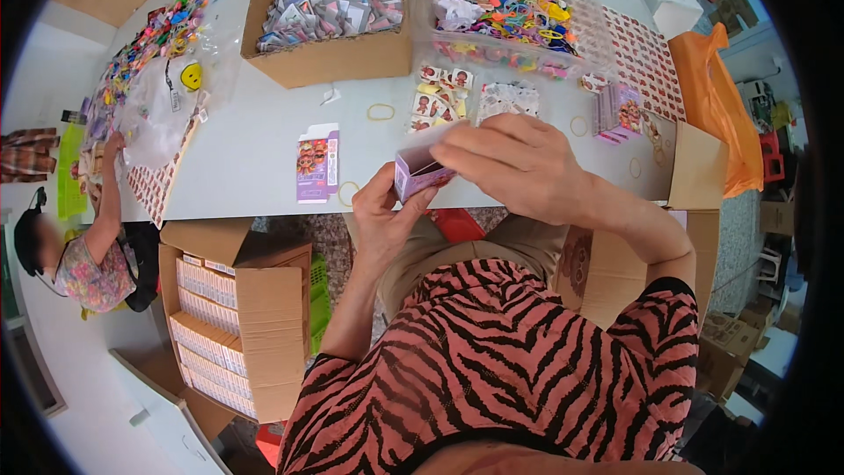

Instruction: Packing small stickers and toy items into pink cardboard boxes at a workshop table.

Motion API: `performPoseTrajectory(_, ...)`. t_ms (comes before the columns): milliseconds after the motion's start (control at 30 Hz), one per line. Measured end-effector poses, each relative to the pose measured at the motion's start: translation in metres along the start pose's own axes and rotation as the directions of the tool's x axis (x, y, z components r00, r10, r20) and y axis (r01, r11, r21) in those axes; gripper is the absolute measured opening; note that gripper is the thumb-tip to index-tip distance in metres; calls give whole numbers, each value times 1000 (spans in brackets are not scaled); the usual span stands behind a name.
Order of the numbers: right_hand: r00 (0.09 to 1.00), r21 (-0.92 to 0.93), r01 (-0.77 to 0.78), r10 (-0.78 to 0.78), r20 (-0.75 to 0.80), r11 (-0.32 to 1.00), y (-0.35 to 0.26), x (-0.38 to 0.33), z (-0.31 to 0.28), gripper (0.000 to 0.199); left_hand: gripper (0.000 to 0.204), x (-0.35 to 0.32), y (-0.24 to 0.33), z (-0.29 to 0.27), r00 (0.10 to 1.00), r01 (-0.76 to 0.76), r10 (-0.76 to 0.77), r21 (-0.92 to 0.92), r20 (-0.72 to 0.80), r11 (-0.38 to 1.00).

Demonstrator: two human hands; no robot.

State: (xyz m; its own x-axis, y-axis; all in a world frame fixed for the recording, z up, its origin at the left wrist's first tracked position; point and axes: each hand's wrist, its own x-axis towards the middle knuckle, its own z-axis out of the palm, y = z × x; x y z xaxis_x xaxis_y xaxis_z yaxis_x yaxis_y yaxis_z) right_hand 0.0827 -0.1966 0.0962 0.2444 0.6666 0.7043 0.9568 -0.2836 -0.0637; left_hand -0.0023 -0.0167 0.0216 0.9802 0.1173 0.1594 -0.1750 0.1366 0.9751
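Note:
My left hand (387,211) grips a small purple carton (420,173) over the near edge of the table, its open end facing up and toward my right hand. The right hand (519,163) is at that open end, fingers bent together over the raised pale flap. Whether they pinch the flap or some small item is hidden. A flat, unfolded purple carton (317,164) lies on the table left of my hands. Just beyond them are sheets of character stickers (440,98) and a patterned white packet (509,101).
Behind stand a cardboard box (325,66) of small packets and a clear bin (501,46) of colourful trinkets. Purple cartons (618,114) and an orange bag (719,114) are at right. A carton of packed boxes (272,317) sits lower left; another person (92,264) works at far left.

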Motion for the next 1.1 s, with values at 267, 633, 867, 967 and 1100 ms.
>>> performPoseTrajectory(267,921,395,-388,360,147,833,21,-12,-14,32,29,-1,-8,-8,994,15,-23,-69,-110,997)
performPoseTrajectory(633,735,-68,-576,552,394,815,84,-120,46,23,31,-16,-26,-3,972,232,-235,-85,-25,969)
performPoseTrajectory(867,764,-239,-438,499,410,867,82,-119,95,22,31,-24,-30,-3,966,249,-254,-82,-54,965)
performPoseTrajectory(967,737,-284,-437,521,431,854,82,-114,97,22,28,-25,-31,-7,963,257,-265,-119,-56,959)
performPoseTrajectory(1100,709,-257,-498,559,431,828,84,-114,96,17,29,-24,-35,-7,957,280,-286,-111,-44,954)
